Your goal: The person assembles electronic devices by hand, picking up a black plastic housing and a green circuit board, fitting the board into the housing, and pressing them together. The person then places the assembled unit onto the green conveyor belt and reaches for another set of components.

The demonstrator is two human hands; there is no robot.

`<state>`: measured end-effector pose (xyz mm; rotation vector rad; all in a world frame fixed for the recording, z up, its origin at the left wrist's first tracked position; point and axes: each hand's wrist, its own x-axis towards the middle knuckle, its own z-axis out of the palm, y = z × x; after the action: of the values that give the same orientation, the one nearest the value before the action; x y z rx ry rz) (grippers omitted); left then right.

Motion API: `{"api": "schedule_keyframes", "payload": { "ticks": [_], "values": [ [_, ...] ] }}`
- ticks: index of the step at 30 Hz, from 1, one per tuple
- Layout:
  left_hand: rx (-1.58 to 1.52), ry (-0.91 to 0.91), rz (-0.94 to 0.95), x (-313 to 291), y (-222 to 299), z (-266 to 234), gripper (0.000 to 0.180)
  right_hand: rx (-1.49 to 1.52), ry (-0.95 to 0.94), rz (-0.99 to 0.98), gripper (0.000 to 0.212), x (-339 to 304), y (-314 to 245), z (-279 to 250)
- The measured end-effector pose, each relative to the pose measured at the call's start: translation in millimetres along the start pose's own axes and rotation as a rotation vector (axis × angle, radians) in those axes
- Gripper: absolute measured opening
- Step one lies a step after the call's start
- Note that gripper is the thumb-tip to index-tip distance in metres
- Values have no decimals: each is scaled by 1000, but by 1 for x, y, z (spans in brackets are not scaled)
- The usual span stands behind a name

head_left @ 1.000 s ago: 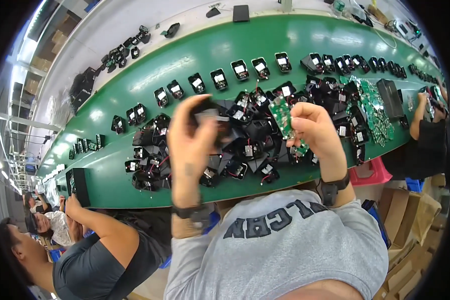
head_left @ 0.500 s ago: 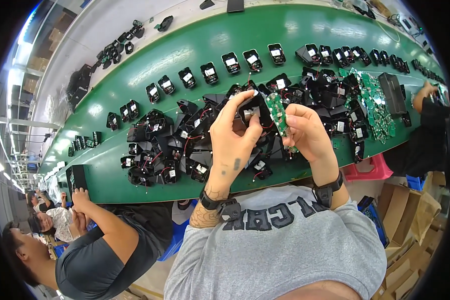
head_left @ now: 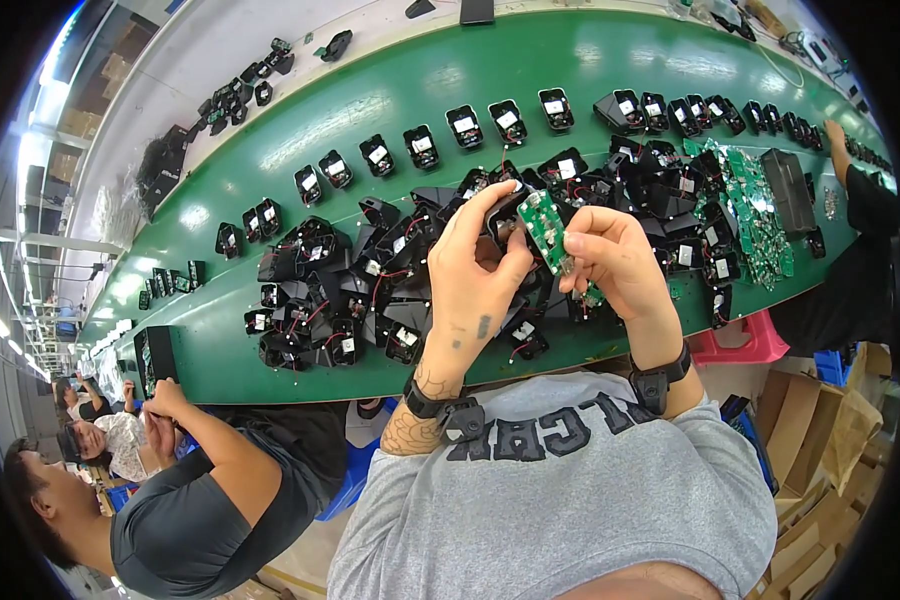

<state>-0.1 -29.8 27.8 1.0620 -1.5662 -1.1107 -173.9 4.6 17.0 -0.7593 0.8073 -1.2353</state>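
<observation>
Above the heap on the green bench, my left hand (head_left: 477,262) is closed round a black plastic housing (head_left: 502,215), its thumb reaching into the hollow side. My right hand (head_left: 615,262) pinches a green circuit board (head_left: 541,228) near its lower end. The board stands tilted right beside the housing's opening; whether the two touch, I cannot tell. Under both hands spreads a heap of black housings (head_left: 400,290), many with white labels and thin red wires. A pile of green circuit boards (head_left: 755,220) lies to the right of the heap.
Open black housings (head_left: 421,147) stand in a spaced row along the bench (head_left: 300,120). A dark tray (head_left: 787,190) sits beyond the board pile. To the left, a co-worker (head_left: 185,490) sits at the bench; another person's arm (head_left: 838,150) reaches in at far right. A pink stool (head_left: 740,340) stands below the edge.
My right hand has brought the circuit board slightly left, closer to the housing, and turned it. The co-worker's arm at far right has stretched farther across the bench.
</observation>
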Motion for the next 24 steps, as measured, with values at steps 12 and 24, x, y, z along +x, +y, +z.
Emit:
{"api": "schedule_keyframes", "payload": {
  "ticks": [12,24],
  "values": [
    [-164,-47,-88,0,4,-2,44,-213,57,1,11,-2,8,-1],
    [-320,-135,-128,2,-7,4,36,-891,282,-697,23,-4,-5,12]
  ]
}}
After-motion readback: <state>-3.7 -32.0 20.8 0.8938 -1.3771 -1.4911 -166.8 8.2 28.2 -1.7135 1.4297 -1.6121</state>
